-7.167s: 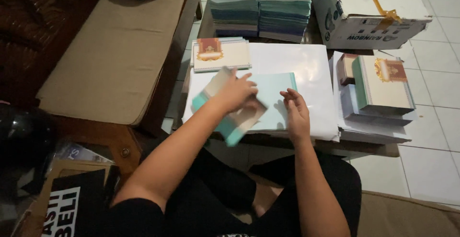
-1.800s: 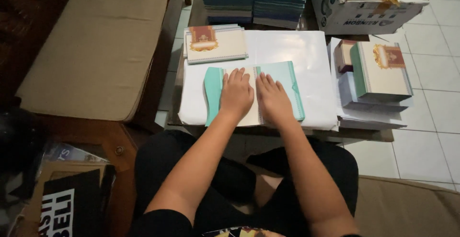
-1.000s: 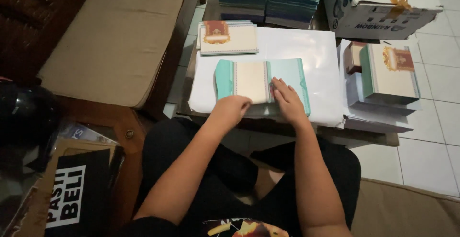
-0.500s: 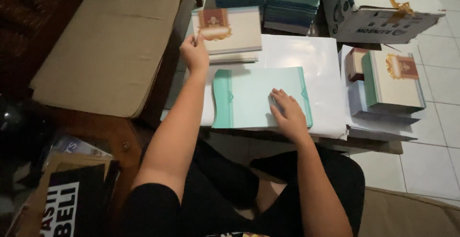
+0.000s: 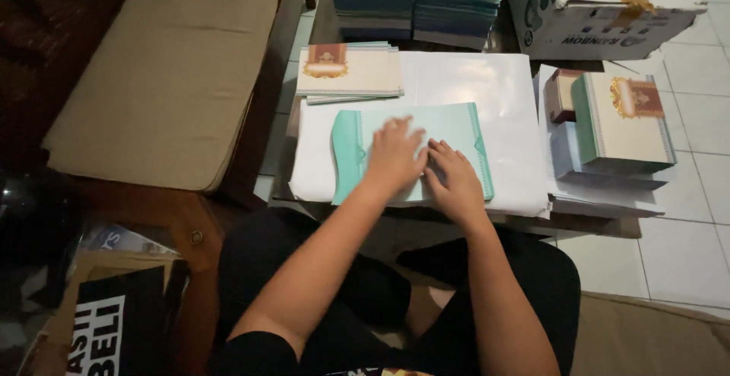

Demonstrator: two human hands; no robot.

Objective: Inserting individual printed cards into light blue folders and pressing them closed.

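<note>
A teal card cover point(image 5: 456, 129) lies spread flat on a white sheet point(image 5: 502, 87) on a low table. My left hand point(image 5: 394, 155) rests palm down on the middle of the cover, slightly blurred. My right hand point(image 5: 455, 178) presses flat beside it, at the cover's near edge. Neither hand grips anything. A small stack of cream cards with a red and gold emblem point(image 5: 348, 72) lies just beyond the cover at the left. A taller pile of finished teal and cream cards point(image 5: 627, 121) sits to the right.
Stacks of teal cards point(image 5: 418, 0) stand at the table's far side. A tilted cardboard box point(image 5: 601, 26) with a yellow ribbon is at the back right. A cushioned wooden bench point(image 5: 163, 72) runs along the left. White tiled floor point(image 5: 684, 216) lies to the right.
My left hand came back from the cream card stack at the far left and now lies on the teal cover beside my right hand, which stayed on the cover.
</note>
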